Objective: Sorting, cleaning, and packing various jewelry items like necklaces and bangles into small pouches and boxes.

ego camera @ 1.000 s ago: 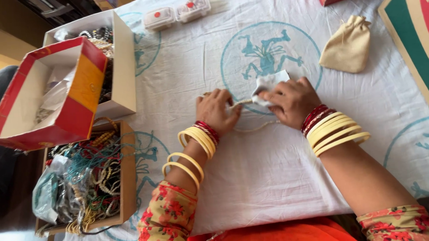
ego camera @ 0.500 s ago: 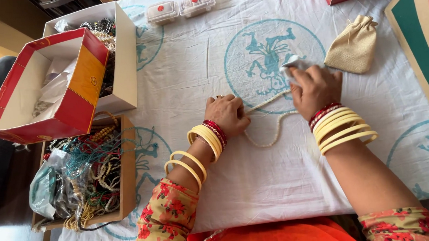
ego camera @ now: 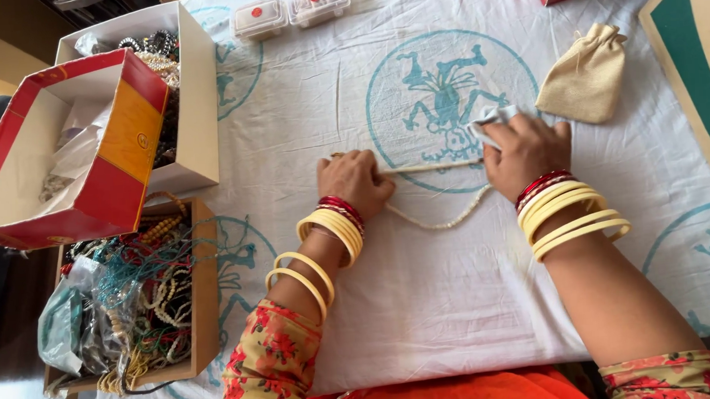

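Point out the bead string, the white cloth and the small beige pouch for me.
Bead string (ego camera: 444,219): head view, on the slack loop sagging between the hands.
White cloth (ego camera: 487,120): head view, on the corner showing above the right hand's fingers.
Beige pouch (ego camera: 581,82): head view, on the middle of its body.

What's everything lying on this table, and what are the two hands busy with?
Bead string: one, cream, stretched taut between both hands, the rest looping on the cloth below.
Small cloth: one, pale, under the right hand's fingers.
Pouch: one, beige drawstring, beyond the right hand.
Tablecloth: one, white with blue round prints.
Small clear boxes: two, each with a red spot, at the far edge.
Open red box: one, red and yellow, far left.
White box: one, holding jewellery, behind the red box.
Wooden tray: one, brown, full of tangled necklaces, near left.
Left hand: pinning the string; cream and red bangles on the wrist.
Right hand: holding the cloth on the string; cream and red bangles on the wrist.
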